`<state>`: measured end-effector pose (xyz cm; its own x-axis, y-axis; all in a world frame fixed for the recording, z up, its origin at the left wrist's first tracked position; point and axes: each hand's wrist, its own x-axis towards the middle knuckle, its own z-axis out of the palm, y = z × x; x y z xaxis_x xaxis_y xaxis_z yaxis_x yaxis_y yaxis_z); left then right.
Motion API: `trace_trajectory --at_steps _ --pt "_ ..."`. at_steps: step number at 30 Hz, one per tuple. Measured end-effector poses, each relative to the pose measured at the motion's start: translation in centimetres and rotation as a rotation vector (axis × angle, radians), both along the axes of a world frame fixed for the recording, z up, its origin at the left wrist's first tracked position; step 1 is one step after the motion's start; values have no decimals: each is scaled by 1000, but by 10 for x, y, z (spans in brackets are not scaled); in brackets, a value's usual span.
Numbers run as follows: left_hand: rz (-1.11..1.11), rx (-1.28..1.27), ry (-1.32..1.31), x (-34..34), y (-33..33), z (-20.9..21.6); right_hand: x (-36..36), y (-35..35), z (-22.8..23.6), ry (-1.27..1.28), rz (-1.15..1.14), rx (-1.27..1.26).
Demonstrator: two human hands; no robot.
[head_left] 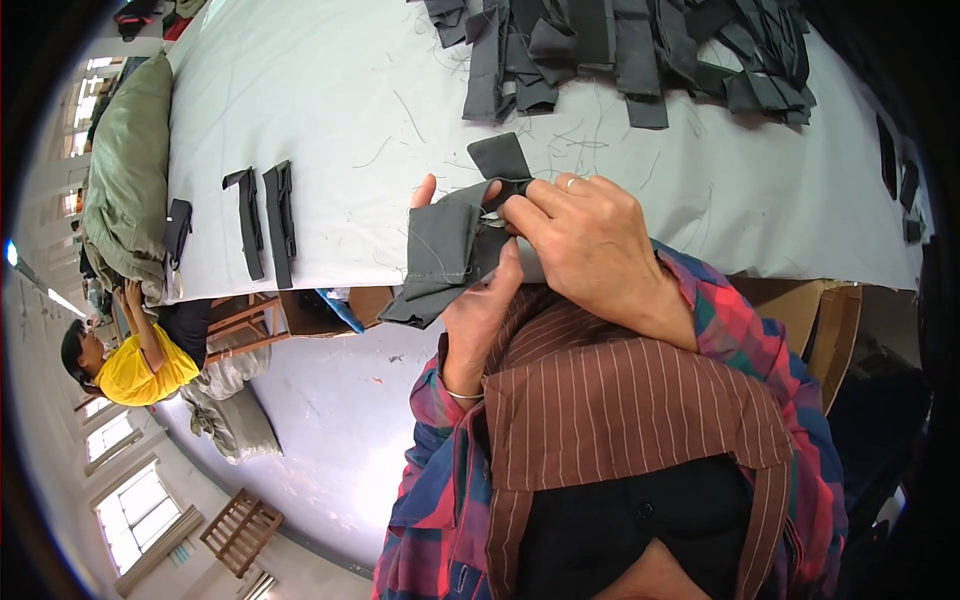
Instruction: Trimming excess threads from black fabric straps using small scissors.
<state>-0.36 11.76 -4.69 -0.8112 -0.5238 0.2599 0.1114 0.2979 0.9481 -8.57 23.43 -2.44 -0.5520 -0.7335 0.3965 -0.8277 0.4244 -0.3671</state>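
Note:
A dark grey sewn fabric piece (440, 240), folded and stitched along one edge, is held up between my two hands over the near edge of the table. My left hand (485, 300) grips it from below, with the thumb on the near side and a fingertip showing beyond the cloth. Above and to the right, my right hand (590, 235), with a ring on one finger, pinches the cloth near its middle. A short fabric tab (498, 157) sticks up past the right fingers. What lies between the fingertips is partly hidden.
A heap of dark grey fabric strips (640, 60) covers the table's far side. Two folded strips (265, 225) lie to the left, among loose threads on the white tabletop (340, 120). A large green sack (130, 170) rests at the left end. A person in yellow (150, 365) works beyond.

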Motion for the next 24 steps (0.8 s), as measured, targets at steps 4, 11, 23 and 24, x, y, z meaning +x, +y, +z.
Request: trace_trajectory --at_steps 4,11,23,24 --pt "7 -30 10 2 -1 -5 1 -2 -1 10 3 -65" --pt "41 -153 -55 -1 6 5 2 -1 -1 0 -7 -64" --pt "-49 -128 -22 -2 8 12 -2 6 -3 -122 -30 -169" --pt "-49 -128 -21 -1 8 13 -2 6 -3 -125 -24 -167"
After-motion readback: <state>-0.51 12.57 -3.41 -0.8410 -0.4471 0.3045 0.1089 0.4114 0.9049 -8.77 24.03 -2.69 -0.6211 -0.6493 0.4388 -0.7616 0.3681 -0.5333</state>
